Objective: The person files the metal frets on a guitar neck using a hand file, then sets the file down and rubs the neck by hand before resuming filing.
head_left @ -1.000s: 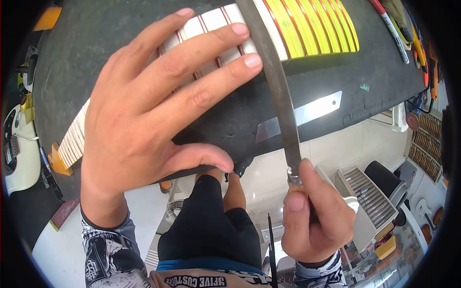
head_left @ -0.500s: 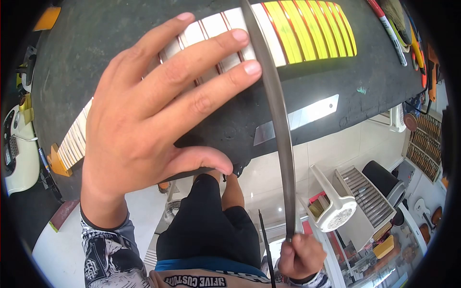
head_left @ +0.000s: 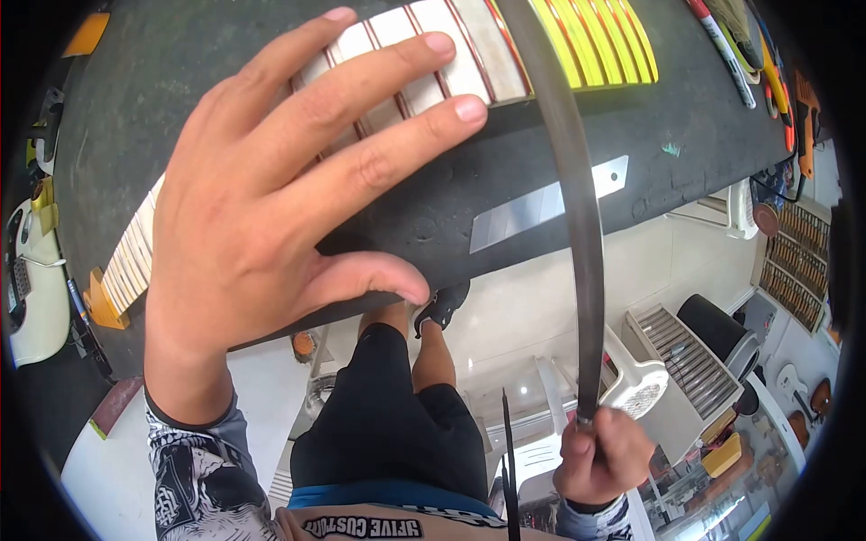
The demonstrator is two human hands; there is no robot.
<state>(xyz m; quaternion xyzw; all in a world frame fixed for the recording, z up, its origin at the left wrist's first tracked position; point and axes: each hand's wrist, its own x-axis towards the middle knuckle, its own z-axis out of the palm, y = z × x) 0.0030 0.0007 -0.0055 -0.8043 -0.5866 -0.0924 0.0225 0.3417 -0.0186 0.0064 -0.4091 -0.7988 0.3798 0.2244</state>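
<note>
We are leaning over a dark table [head_left: 415, 225], and a long striped board [head_left: 483, 54] is lying across it, running from the far left side up to the top of the view. Our left hand [head_left: 230, 216] is resting over the white part of the board, with its fingers spread wide and loose, and its thumb is sticking out toward the near edge of the table. Our right hand [head_left: 604, 455] is squeezing the near end of a long grey file [head_left: 577, 207], with its fingers curled tight around it, out past the table edge. The file is pointing away from us and crossing over the board close to where the white part is meeting the yellow part. We cannot tell if the file is touching the board there. The file is also passing over a shiny metal strip [head_left: 519, 218], which is lying on the table between the board and the near edge. On the right of the table, a red and white marker [head_left: 726, 54] is lying near the yellow end of the board. Below, we are wearing dark shorts [head_left: 383, 424], and a white machine [head_left: 642, 388] is showing just beyond our right hand.
</note>
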